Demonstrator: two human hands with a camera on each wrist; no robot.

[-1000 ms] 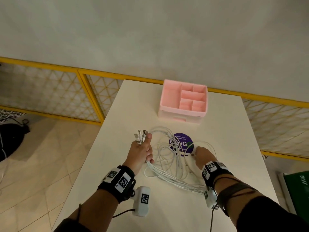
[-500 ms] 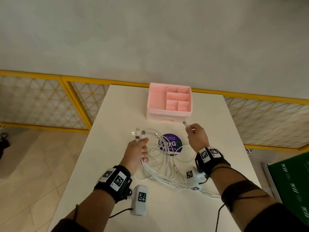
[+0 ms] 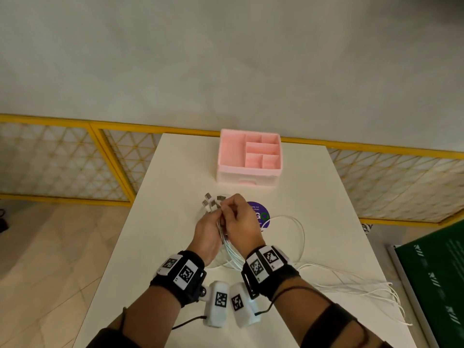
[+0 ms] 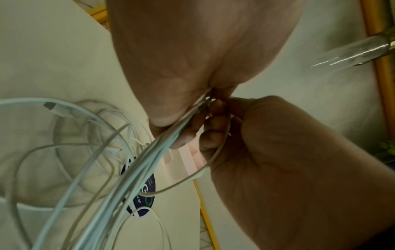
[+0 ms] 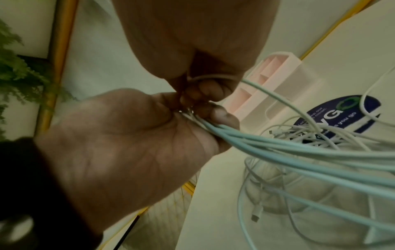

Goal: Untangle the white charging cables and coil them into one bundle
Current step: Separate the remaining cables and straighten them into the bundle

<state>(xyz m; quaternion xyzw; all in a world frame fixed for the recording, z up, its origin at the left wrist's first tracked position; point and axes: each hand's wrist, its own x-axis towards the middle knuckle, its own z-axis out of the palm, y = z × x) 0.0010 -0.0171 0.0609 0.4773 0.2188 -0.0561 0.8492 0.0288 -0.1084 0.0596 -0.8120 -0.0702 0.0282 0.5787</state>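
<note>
Several white charging cables [image 3: 302,237] lie in loose loops on the white table [image 3: 175,172] and trail toward its right edge. My left hand [image 3: 215,218] grips a bunch of them, with the plug ends [image 3: 210,202] sticking up above the fist. My right hand [image 3: 225,205] is pressed against the left one and pinches one more cable end beside those plugs. In the left wrist view the gripped strands [image 4: 162,152] run down out of the left hand [image 4: 181,118], and the right hand [image 4: 215,128] curls round one thin cable. The right wrist view shows the same bunch [image 5: 278,148].
A pink compartment organizer [image 3: 248,175] stands at the far middle of the table. A round purple sticker [image 3: 262,214] lies just beyond my hands. Yellow-framed lattice railing [image 3: 75,156] runs behind the table, and a green board [image 3: 437,285] stands at the right.
My right hand has carried a cable end from near the organizer over to my left hand. The loose cables have been drawn out toward the right edge of the table.
</note>
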